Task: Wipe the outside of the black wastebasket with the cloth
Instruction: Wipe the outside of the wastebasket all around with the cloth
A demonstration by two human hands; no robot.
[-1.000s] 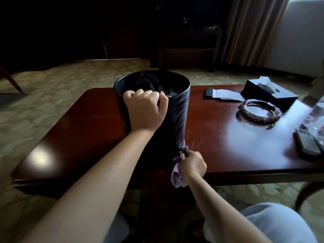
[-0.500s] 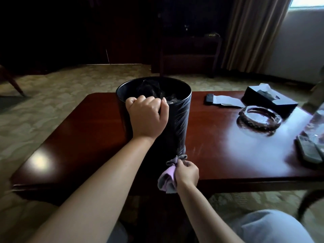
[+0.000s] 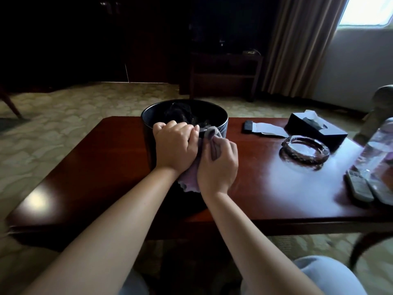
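The black wastebasket (image 3: 148,126) stands on the dark red wooden table (image 3: 102,167), with a black liner bag crumpled inside it. My left hand (image 3: 174,145) grips the near rim of the wastebasket, fingers curled over the edge. Right beside it, my right hand (image 3: 219,165) holds the pale purple cloth (image 3: 189,179), bunched in the fist and pressed against the basket's near side just under the rim. A loose corner of the cloth hangs below my wrist. Most of the basket's near wall is hidden behind my hands.
On the right of the table lie a glass ashtray (image 3: 305,149), a black tissue box (image 3: 314,129), a small dark item on white paper (image 3: 263,128), two remote controls (image 3: 361,186) and a clear plastic bottle (image 3: 378,150). Carpet and a dark cabinet lie beyond.
My right hand has slid the cloth up the basket's near side from the base to just under the rim. The left hand has kept its hold on the rim. The camera tilted up.
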